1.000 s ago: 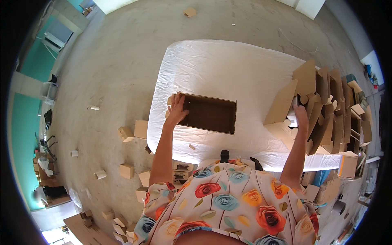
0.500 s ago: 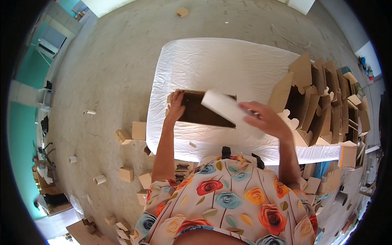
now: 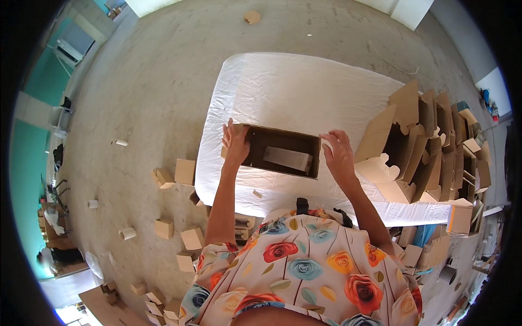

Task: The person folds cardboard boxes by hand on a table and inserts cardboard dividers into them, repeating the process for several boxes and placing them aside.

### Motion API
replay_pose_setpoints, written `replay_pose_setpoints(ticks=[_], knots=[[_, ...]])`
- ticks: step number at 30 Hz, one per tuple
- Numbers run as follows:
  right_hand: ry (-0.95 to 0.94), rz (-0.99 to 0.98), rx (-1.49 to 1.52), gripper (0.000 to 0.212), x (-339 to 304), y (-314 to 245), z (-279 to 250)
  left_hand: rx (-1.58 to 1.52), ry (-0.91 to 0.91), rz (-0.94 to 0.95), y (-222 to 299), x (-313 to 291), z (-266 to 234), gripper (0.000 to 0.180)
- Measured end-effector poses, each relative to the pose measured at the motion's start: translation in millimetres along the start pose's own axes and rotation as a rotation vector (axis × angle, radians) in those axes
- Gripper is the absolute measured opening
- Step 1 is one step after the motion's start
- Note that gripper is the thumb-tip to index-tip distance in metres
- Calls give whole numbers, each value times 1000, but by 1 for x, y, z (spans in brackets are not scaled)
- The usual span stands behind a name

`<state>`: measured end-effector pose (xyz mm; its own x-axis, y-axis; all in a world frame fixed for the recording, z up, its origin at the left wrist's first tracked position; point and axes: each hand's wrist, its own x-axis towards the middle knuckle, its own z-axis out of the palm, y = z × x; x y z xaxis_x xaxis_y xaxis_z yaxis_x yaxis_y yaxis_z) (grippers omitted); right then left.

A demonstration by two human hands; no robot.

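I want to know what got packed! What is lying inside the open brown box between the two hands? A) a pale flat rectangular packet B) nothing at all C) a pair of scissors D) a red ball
A: a pale flat rectangular packet lies on the floor of the open cardboard box, with the left hand on its left wall and the right hand at its right edge.

This is a packing workshop, bare and industrial. The floor (image 3: 163, 92) is rough concrete, strewn with small closed cartons (image 3: 185, 171) and cardboard scraps. A table (image 3: 304, 92) under a white sheet serves as the workbench. Beside it, on the right, stand rows of flat, unfolded cardboard blanks (image 3: 435, 141). More boxes pile up below them (image 3: 429, 252).
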<state>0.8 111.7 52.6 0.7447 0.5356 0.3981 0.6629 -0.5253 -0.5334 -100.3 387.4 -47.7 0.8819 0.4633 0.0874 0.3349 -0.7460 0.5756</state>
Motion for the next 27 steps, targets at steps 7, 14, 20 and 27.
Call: replay_pose_setpoints(ticks=[7,14,20,27], knots=[[-139,13,187,33,-30,16,10,141,211,48,26,-11,-23,47],[-125,63,126,37,-2,7,20,70,294,150,50,-8,-38,32],[-187,199,-53,23,41,21,41,56,259,70,61,-8,-36,34],[-300,402,-135,31,69,21,49,103,159,76,69,1,-35,40]])
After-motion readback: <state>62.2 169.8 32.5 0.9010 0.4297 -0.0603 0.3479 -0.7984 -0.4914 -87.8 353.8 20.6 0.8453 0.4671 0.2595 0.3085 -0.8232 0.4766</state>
